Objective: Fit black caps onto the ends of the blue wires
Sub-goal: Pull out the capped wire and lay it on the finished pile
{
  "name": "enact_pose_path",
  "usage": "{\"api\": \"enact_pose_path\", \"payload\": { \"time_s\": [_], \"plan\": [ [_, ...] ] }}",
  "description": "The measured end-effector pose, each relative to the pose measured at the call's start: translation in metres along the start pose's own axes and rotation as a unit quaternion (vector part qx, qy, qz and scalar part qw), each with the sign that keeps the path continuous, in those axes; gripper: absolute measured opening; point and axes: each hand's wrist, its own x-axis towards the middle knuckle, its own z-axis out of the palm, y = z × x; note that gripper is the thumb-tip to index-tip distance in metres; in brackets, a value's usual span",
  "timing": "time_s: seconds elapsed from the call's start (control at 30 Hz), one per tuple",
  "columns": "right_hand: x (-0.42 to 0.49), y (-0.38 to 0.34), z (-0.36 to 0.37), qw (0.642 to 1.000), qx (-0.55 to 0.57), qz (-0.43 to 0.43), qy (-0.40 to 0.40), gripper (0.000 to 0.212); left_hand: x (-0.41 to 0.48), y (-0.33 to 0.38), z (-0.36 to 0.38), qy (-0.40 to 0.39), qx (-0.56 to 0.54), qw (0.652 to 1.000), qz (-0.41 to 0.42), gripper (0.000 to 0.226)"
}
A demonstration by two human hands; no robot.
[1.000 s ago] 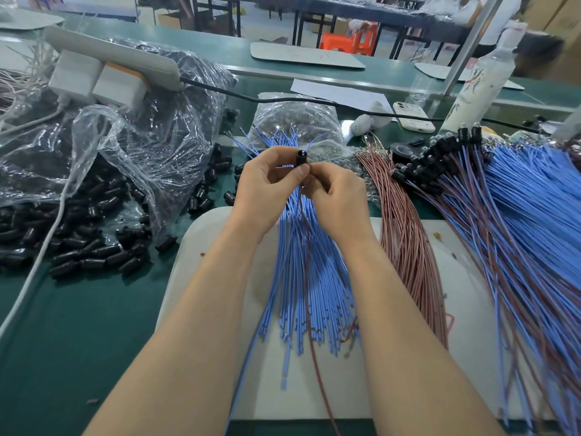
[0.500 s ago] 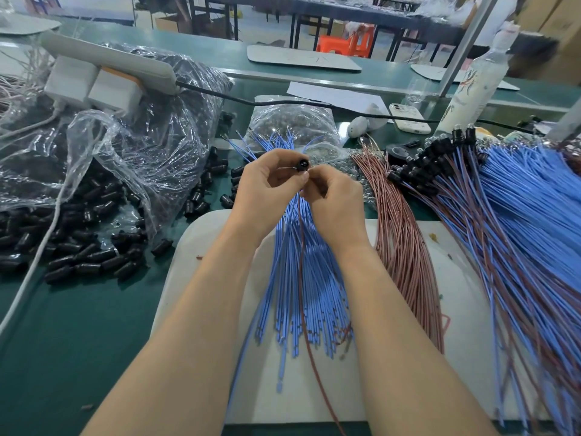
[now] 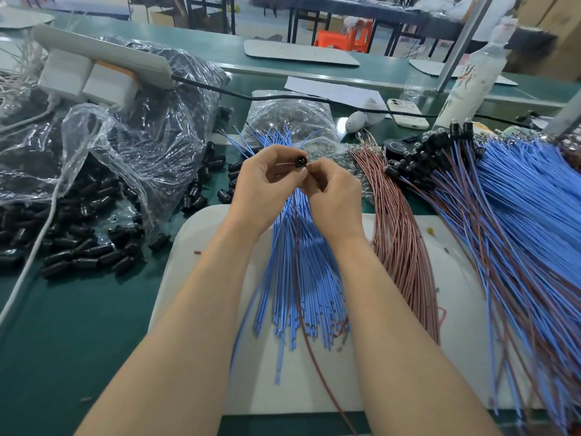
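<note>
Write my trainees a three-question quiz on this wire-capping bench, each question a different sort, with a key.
1. Fill in: the left hand and right hand pinch one black cap over a bundle of ____ wires.
2. True or false: the brown wires lie left of the blue wires.
3. The heap of loose caps lies: A) on the green table, left of the white board; B) in a metal tray; C) on the brown wires.
Key: 1 blue; 2 false; 3 A.
</note>
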Motion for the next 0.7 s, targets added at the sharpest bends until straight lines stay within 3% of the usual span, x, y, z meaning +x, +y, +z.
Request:
{"api": "enact_pose_path", "payload": {
  "time_s": [0.53, 0.7],
  "plan": [
    [0.001, 0.006, -0.003, 0.998, -0.033, 0.036, -0.037, 0.029, -0.005, 0.012, 0.001, -0.021, -0.031, 0.999, -0.008, 0.02],
    [0.005, 0.013, 0.0, 0.993, -0.073, 0.056, -0.07, 0.016, -0.004, 0.009, -0.001, -0.018, -0.022, 1.0, -0.01, 0.021]
  ]
}}
